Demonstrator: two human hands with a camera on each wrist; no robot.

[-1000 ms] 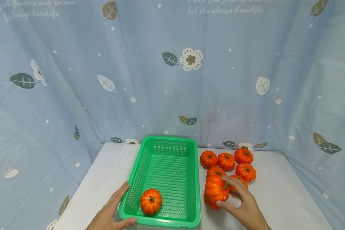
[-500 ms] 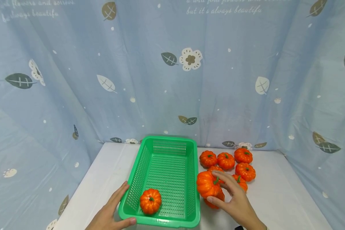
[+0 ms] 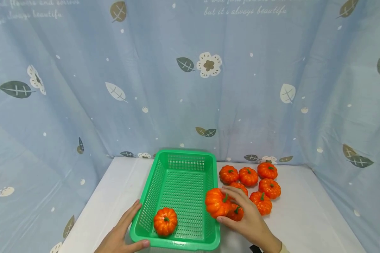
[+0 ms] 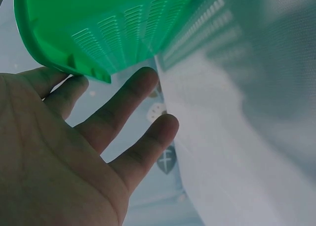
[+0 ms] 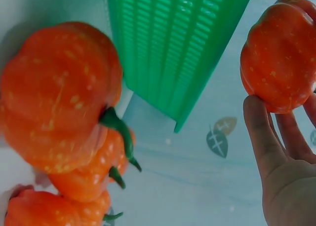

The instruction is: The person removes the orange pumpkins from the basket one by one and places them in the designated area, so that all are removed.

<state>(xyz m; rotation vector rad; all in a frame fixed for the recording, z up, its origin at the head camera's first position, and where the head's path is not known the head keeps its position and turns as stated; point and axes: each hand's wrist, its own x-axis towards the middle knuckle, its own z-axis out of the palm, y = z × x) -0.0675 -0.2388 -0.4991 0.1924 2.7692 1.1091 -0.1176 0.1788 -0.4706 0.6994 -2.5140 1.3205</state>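
My right hand [image 3: 248, 221] holds a small orange pumpkin [image 3: 216, 203] with a green stem between thumb and fingers. In the head view it overlaps the right rim of the green plastic basket [image 3: 213, 175]; the right wrist view shows the held pumpkin [image 5: 281, 58] raised on the fingertips. My left hand [image 3: 120, 232] rests at the basket's near left corner, thumb over the front rim. Its fingers [image 4: 126, 100] are straight and spread, some touching the rim in the left wrist view. One pumpkin [image 3: 165, 222] lies inside the basket, near its front left.
Several more pumpkins [image 3: 270, 188] lie on the white table [image 3: 301, 211] right of the basket, one [image 3: 235, 213] partly hidden behind my right hand. A blue curtain [image 3: 164, 105] with leaves and flowers hangs behind the table and on both sides.
My right hand has carried the pumpkin leftward from over the other pumpkins to the basket's right rim, uncovering pumpkins behind it. My left hand has stayed at the basket corner.
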